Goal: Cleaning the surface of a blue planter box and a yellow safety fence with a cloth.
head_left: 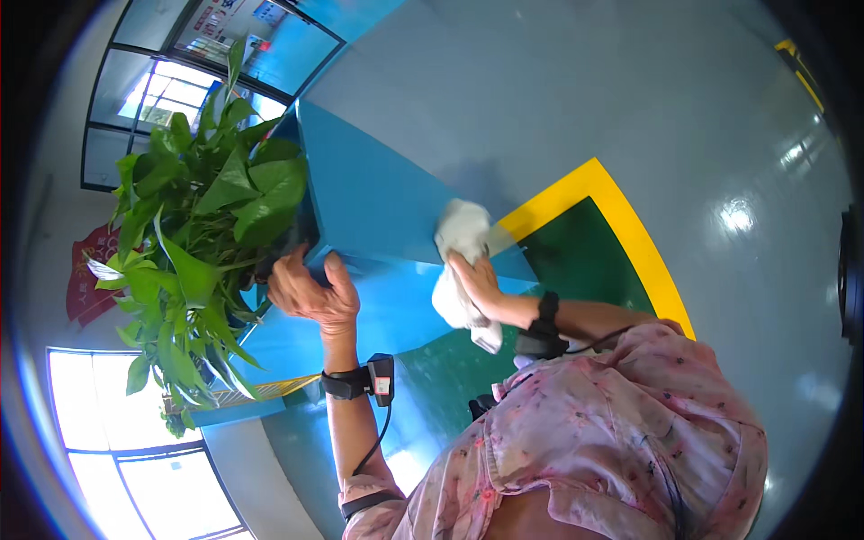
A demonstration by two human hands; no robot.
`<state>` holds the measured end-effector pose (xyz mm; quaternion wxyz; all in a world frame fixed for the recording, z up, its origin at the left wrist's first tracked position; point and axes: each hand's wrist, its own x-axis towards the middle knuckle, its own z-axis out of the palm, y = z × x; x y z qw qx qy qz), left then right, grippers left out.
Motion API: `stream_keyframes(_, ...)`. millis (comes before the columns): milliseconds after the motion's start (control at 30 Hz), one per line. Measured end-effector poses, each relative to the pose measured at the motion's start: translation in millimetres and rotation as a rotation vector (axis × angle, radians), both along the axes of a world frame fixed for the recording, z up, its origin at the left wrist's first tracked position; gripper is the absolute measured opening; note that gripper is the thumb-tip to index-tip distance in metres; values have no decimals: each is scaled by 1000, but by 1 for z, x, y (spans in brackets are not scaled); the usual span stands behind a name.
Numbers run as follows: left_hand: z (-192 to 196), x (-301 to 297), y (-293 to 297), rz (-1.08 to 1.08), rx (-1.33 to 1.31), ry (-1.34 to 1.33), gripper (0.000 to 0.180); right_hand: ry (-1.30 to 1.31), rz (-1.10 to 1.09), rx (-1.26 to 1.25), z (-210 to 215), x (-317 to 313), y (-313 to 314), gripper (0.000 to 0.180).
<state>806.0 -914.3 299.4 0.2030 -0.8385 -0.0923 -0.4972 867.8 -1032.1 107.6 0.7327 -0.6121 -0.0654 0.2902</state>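
Observation:
A leafy green potted plant (193, 225) stands on top of a blue box-shaped stand (369, 189). My left hand (310, 290) is at the plant's near side, its fingers curled at the rim of the dark pot (306, 211) and its thumb raised; leaves and shadow hide part of the pot. Lower on the stand, my right hand (479, 283) grips a crumpled white cloth (463, 229) and holds it against the blue side, close to the bottom edge. The cloth is slightly blurred and hangs down past my fingers.
A yellow line (621, 229) borders a green floor patch (576, 243), with grey floor (648, 99) beyond. Windows (135, 405) and a red wall sign (93, 274) are on the left. Dark-framed glass panels (207, 54) rise behind the plant. Both wrists wear black straps with cables.

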Motion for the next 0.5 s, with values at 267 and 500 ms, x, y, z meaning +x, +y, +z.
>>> stream_keyframes(267,0,6,-6,-50,-11,-15,39,-451,107,515,132,95,62,30)
stream_keyframes(500,2,-1,2,-83,21,-40,31,276,136,-50,-16,53,41,49)
